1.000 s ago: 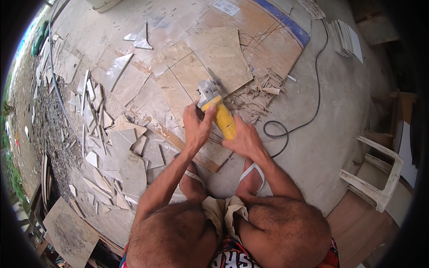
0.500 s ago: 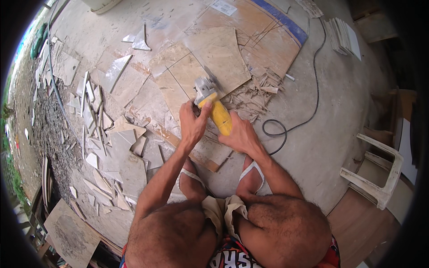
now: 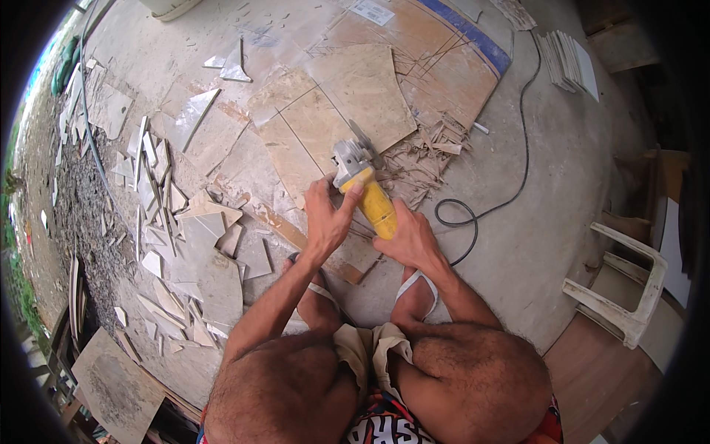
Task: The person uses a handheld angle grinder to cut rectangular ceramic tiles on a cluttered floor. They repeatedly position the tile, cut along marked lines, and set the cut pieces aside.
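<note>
Both hands are closed on a yellow angle grinder [image 3: 368, 194] with a grey metal head and a disc at its far end. My left hand [image 3: 327, 218] grips near the head, thumb over the yellow body; some of its fingers are hidden. Around the rear of the body my right hand [image 3: 408, 235] is wrapped. Beneath and beyond the grinder lies a beige tile [image 3: 296, 122], scored with dark straight lines that cross. The disc is at the tile's right part, along one line; whether it touches cannot be made out.
Broken tile pieces [image 3: 159, 185] litter the floor at left. A brown board with a blue edge [image 3: 444, 66] lies at the far right, beside splintered scraps [image 3: 436, 144]. A black cord [image 3: 523, 126] loops at right, near a white plastic stool [image 3: 621, 288]. Stacked tile strips [image 3: 566, 63] stand beyond.
The grinder and both hands have shifted nearer to me and slightly right. More of the scored line beyond the disc now shows. Both hands keep their hold.
</note>
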Available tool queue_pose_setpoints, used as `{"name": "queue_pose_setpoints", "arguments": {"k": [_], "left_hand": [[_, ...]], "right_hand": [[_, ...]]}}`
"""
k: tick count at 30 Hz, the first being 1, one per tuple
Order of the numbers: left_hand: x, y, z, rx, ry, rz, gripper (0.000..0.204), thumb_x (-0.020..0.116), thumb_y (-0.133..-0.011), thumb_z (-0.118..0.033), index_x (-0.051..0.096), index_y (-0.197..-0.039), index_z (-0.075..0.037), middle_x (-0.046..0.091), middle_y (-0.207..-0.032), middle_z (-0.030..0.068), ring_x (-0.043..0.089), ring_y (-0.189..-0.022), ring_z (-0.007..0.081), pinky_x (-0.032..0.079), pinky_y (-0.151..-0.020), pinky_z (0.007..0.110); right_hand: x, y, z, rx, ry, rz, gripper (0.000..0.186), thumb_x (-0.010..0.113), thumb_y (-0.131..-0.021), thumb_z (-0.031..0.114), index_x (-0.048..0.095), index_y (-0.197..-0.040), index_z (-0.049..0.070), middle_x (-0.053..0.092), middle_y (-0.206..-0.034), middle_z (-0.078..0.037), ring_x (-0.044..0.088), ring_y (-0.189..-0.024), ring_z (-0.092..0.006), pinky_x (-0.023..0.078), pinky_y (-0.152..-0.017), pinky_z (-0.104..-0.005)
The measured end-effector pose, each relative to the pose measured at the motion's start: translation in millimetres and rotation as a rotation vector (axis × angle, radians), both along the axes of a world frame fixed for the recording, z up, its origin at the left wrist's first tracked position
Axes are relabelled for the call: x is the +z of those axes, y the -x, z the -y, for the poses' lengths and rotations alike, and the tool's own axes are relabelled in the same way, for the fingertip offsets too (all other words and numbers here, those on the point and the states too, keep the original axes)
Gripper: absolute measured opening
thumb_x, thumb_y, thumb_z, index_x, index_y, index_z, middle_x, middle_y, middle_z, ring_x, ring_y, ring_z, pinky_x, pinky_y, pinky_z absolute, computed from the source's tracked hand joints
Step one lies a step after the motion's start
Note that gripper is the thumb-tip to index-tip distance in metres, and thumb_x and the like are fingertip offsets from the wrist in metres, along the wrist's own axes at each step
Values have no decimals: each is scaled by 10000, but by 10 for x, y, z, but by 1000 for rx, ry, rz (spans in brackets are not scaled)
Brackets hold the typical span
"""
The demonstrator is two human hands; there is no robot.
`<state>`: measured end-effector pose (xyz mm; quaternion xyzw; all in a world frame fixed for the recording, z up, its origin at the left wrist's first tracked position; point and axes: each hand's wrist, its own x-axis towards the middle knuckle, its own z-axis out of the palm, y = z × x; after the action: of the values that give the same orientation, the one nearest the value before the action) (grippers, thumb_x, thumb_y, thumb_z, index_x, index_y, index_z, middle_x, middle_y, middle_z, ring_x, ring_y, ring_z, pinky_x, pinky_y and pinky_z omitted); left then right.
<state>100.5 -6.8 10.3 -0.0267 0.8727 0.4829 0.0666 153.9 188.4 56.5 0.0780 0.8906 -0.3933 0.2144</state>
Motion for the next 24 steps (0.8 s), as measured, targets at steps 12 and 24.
{"name": "queue_pose_setpoints", "arguments": {"k": [12,24], "left_hand": [[-10,239,43,-9,-62,128,783,752,-973,-601,687,-1336,90,665,-1081,239,645,-1008,355,523,-916,479],[1,220,78,-35,5,131,816,753,-965,-612,676,-1352,102,667,-1098,254,651,-1025,361,531,-925,484]], "right_hand": [[-69,172,42,-3,-6,17,551,821,-771,279,550,-1139,-28,729,-948,-348,713,-947,-572,569,-818,-600],[-111,141,39,1,-5,-3,571,838,-763,276,543,-1150,-23,726,-966,-345,702,-972,-578,566,-830,-602]]}}
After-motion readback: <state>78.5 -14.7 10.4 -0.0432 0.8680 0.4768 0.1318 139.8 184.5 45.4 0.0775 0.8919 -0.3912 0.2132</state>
